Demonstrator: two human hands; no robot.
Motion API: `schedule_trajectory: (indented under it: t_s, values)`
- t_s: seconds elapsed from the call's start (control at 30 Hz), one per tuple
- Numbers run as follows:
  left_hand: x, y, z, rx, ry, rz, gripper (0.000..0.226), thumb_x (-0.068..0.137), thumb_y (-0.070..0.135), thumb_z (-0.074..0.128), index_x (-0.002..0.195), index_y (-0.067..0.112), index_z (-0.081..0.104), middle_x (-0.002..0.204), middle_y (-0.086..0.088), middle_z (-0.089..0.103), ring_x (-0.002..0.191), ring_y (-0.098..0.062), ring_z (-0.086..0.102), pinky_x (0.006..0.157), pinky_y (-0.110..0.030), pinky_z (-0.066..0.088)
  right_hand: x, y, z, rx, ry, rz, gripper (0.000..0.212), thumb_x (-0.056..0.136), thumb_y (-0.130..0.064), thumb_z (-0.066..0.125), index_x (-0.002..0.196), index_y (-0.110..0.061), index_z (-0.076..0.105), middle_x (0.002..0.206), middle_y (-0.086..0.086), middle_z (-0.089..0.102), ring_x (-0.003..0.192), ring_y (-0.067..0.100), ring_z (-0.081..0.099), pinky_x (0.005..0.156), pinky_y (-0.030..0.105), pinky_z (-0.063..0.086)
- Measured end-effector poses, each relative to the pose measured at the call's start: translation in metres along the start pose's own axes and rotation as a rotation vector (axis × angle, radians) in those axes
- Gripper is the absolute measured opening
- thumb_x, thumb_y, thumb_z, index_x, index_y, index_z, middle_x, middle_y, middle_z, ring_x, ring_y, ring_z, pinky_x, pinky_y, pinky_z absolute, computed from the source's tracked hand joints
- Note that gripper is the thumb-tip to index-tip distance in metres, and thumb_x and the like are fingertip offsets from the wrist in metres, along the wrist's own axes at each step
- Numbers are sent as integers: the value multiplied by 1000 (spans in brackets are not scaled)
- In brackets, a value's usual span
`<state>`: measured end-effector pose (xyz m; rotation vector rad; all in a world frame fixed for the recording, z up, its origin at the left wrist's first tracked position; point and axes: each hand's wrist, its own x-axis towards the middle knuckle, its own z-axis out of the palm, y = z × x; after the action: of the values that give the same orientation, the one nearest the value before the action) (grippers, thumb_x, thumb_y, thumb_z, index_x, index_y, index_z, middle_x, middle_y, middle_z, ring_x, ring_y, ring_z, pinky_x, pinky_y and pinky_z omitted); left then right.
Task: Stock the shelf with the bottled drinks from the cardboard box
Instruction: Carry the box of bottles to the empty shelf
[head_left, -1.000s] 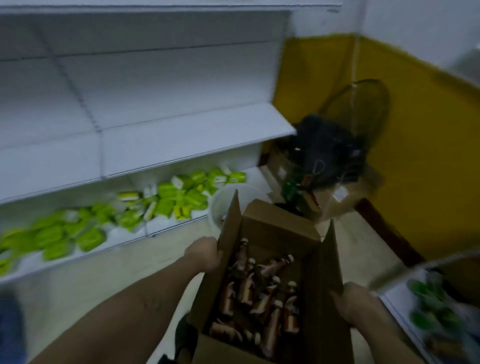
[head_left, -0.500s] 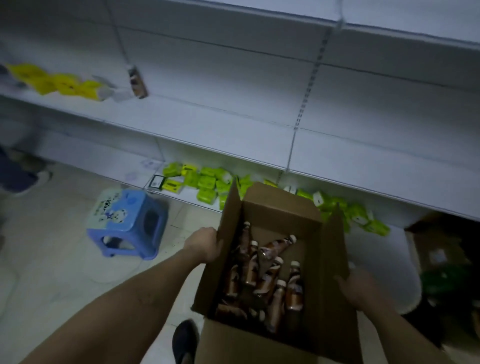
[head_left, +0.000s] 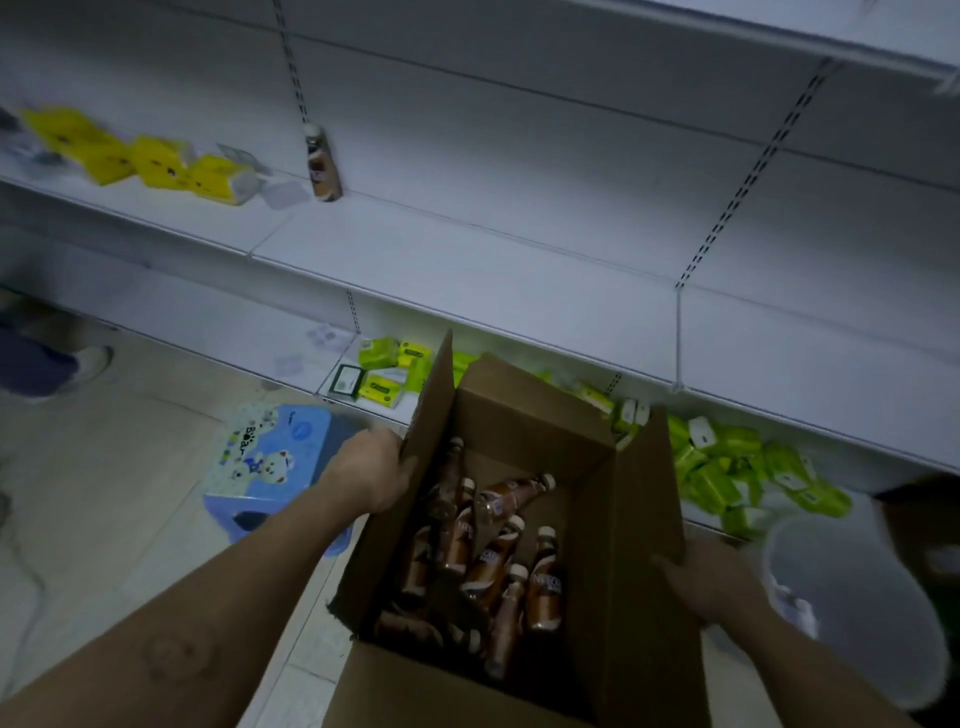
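Left hand (head_left: 371, 470) gripping left flap of cardboard box (head_left: 641, 519); right hand (head_left: 711, 582) clasping right wall, fingertips hidden behind cardboard. Box held off floor, top open, bottled drinks (head_left: 498, 545) lying loose inside. Hold box level; bottles likely to roll. Set down close under shelf (head_left: 467, 260), near single bottle (head_left: 322, 163) standing there, clear of blue stool (head_left: 270, 457), before releasing either hand.

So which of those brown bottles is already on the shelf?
The lone bottle standing upright on the shelf, right of the yellow packs; the other bottles lie piled in the box.
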<state>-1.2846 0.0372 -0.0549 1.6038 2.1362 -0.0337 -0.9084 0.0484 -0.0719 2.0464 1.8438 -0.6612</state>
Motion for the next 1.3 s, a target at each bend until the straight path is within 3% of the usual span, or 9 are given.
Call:
schedule_trajectory:
  t_s: [0.1, 0.17, 0.27, 0.5, 0.7, 0.83, 0.9, 1.1, 1.3]
  values:
    - [26, 14, -3, 69, -30, 81, 34, 93, 35, 51, 94, 4, 66, 85, -14, 66, 83, -32, 64, 67, -34, 48, 11, -6, -2, 86, -35, 53, 37, 94, -44, 54, 95, -9, 67, 89, 11, 71, 88, 26, 70, 67, 27, 46]
    - [41, 32, 0, 118, -54, 149, 36, 94, 36, 49, 100, 4, 65, 98, -17, 68, 92, -34, 64, 74, -36, 49, 14, 2, 0, 194, -69, 116, 41, 93, -41, 57, 89, -3, 70, 84, 14, 73, 80, 29, 72, 67, 34, 53]
    - [68, 55, 7, 208, -94, 229, 37, 94, 38, 47, 102, 7, 64, 102, -18, 67, 95, -34, 63, 76, -38, 49, 18, 28, 10, 447, -78, 238, 36, 90, -35, 63, 73, -4, 67, 66, 15, 71, 51, 26, 70, 50, 38, 59]
    - [130, 150, 30, 350, -142, 429, 37, 95, 38, 46, 111, 8, 61, 113, -19, 64, 107, -36, 59, 82, -40, 46, 27, 65, 20, 643, -115, 460, 29, 89, -29, 62, 73, -6, 58, 67, 16, 68, 52, 27, 69, 47, 34, 58]
    - [167, 208, 43, 370, -188, 591, 37, 96, 37, 45, 110, 7, 60, 110, -18, 64, 104, -35, 60, 79, -40, 46, 19, 62, 24, 754, -110, 639, 29, 88, -23, 57, 72, 1, 64, 59, 15, 69, 52, 27, 70, 54, 37, 60]
    - [200, 224, 54, 373, -218, 719, 35, 96, 36, 45, 108, 7, 61, 108, -18, 65, 104, -34, 60, 78, -38, 44, 23, 49, 26, 804, -93, 725, 35, 89, -23, 55, 61, -3, 59, 51, 10, 64, 45, 22, 64, 50, 29, 55]
    - [220, 226, 61, 359, -257, 797, 35, 96, 34, 45, 107, 6, 62, 106, -17, 65, 101, -34, 61, 74, -35, 42, 25, 35, 30, 810, -124, 802, 32, 91, -25, 53, 67, -5, 60, 56, 9, 66, 49, 21, 66, 56, 31, 58]
    - [278, 209, 91, 290, -335, 1057, 20, 93, 23, 56, 76, 12, 55, 68, -6, 53, 64, -25, 56, 56, -26, 28, 35, -32, 63, 846, -115, 1058, 32, 92, -40, 53, 92, -10, 61, 83, 8, 68, 78, 26, 71, 73, 36, 60]
    - [294, 212, 107, 530, -360, 1191, 40, 95, 36, 48, 59, 22, 37, 57, 4, 39, 55, -15, 44, 48, -27, 27, 25, -113, 117, 990, -65, 1331, 29, 94, -38, 54, 93, -10, 63, 77, 4, 65, 72, 22, 68, 65, 32, 57]
